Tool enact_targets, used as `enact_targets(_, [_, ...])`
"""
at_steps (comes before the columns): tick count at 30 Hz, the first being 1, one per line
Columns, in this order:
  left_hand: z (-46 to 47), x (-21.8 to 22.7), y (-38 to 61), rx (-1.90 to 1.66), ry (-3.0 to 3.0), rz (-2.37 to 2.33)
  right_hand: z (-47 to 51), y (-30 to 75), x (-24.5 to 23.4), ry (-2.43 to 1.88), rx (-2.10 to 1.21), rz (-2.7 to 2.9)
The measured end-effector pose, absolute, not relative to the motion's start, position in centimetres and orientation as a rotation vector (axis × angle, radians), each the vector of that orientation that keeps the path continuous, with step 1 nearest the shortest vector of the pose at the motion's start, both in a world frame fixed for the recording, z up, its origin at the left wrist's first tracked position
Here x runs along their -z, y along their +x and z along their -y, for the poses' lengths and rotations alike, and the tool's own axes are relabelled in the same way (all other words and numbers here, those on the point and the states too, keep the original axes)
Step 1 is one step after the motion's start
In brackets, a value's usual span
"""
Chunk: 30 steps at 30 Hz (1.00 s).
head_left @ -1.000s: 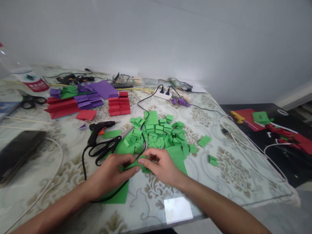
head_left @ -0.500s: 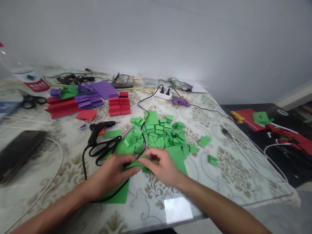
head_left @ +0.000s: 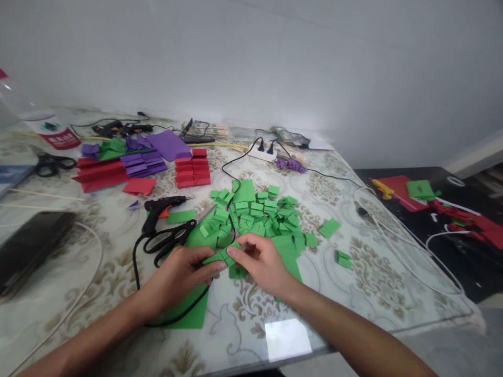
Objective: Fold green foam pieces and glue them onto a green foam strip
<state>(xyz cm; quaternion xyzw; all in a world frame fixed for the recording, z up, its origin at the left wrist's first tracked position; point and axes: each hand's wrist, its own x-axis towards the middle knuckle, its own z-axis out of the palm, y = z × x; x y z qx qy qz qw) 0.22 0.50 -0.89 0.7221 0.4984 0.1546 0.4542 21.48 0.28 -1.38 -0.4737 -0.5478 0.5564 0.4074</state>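
Between my two hands is a small folded piece of green paper (head_left: 223, 256). My left hand (head_left: 188, 272) pinches its left end between thumb and fingers. At the other end, my right hand (head_left: 262, 263) grips it with the thumb on top; the fingers behind are partly hidden. Just beyond lies a heap of small folded green paper pieces (head_left: 271, 214). Green sheets (head_left: 188, 314) lie under and around my hands. Black-handled scissors (head_left: 171, 240) and a black glue gun (head_left: 159, 209) rest left of the heap, the gun's cord running beneath my left hand.
Folded red paper (head_left: 192, 170) and purple paper (head_left: 143, 159) lie farther back. A white power strip (head_left: 262, 152) sits near the wall. At left are a phone (head_left: 33, 248), more scissors (head_left: 51, 161) and a bottle (head_left: 51, 128). A white cable (head_left: 408, 267) crosses the table's right side.
The green paper piece between my hands has turned so more of its folded face shows. My fingers have shifted slightly along it; the things on the table stay put.
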Motion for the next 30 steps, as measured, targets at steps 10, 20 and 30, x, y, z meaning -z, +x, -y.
enact_targets(10, [-0.49,0.96,0.22,-0.389,1.855,-1.199,-0.38,21.45,1.29,-1.186,-1.454,1.471])
enact_targets(20, [-0.36,0.51,0.40,-0.481,1.877,-1.187,-0.48,21.62,1.50,-1.242,-1.382,1.470])
enact_targets(30, [-0.64,0.88,0.18,-0.522,1.881,-1.205,-0.42,21.67,1.49,-1.250,-1.343,1.423])
